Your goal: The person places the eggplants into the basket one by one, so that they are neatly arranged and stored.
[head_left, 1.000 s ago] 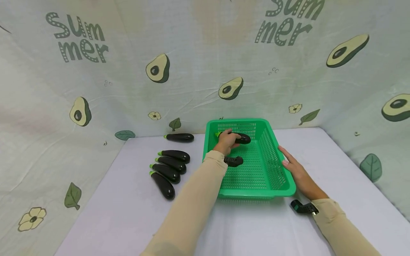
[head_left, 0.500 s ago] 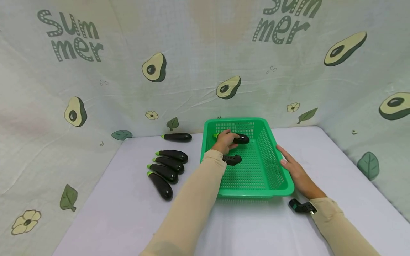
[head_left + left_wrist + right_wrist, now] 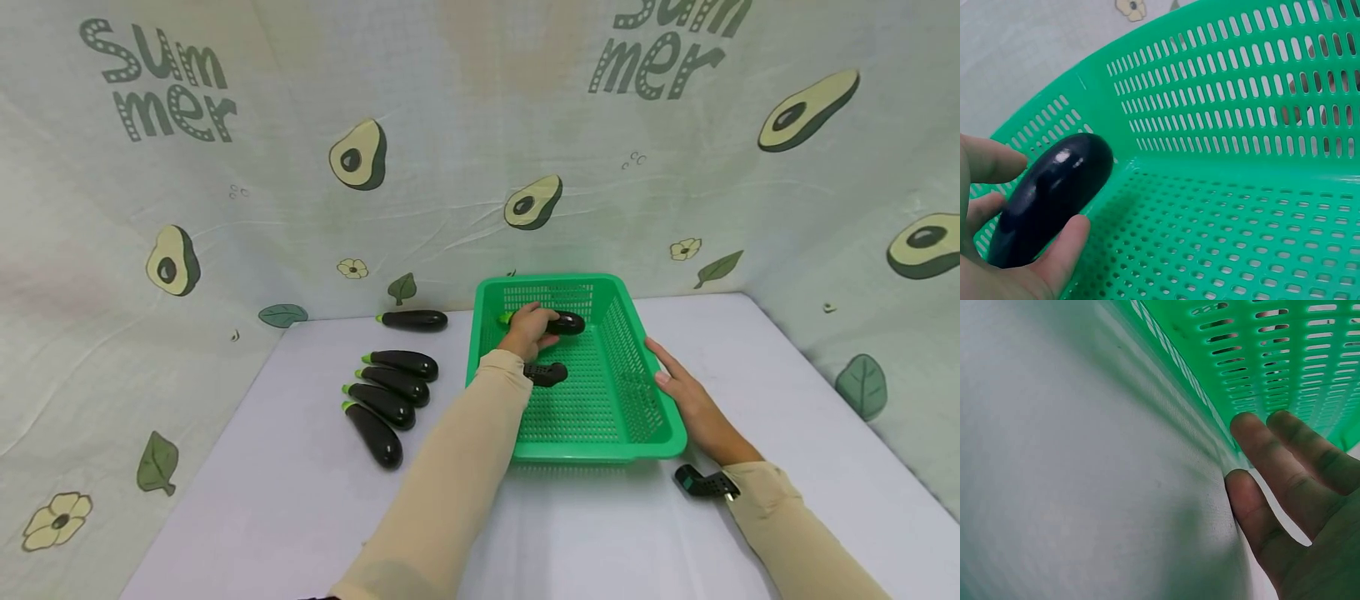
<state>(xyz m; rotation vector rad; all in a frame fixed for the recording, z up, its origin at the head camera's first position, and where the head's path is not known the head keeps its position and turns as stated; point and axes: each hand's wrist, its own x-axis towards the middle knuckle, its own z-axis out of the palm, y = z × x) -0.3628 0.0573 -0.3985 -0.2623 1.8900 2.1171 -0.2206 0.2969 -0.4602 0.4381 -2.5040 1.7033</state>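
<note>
My left hand (image 3: 531, 327) is inside the green plastic basket (image 3: 577, 452), near its far wall. It grips a dark purple eggplant (image 3: 572, 323) with a green stem end, thumb on one side and fingers on the other. In the left wrist view the rounded end of the eggplant (image 3: 1066, 175) points toward a corner of the basket, and the hand hides its other end. On the basket's right side, my right hand (image 3: 701, 408) rests against the outer wall with fairly straight fingers. The right wrist view has those fingertips (image 3: 1246, 428) at the slotted wall.
Left of the basket, several eggplants (image 3: 384, 405) lie in a loose column on the white table (image 3: 247, 492). Another eggplant (image 3: 414, 321) lies farther back, near the table's rear edge. Behind it hangs a cloth (image 3: 442, 108) printed with avocados.
The whole scene has shifted slightly left in the head view. Both hands, the basket and the held eggplant stay nearly the same relative to each other.
</note>
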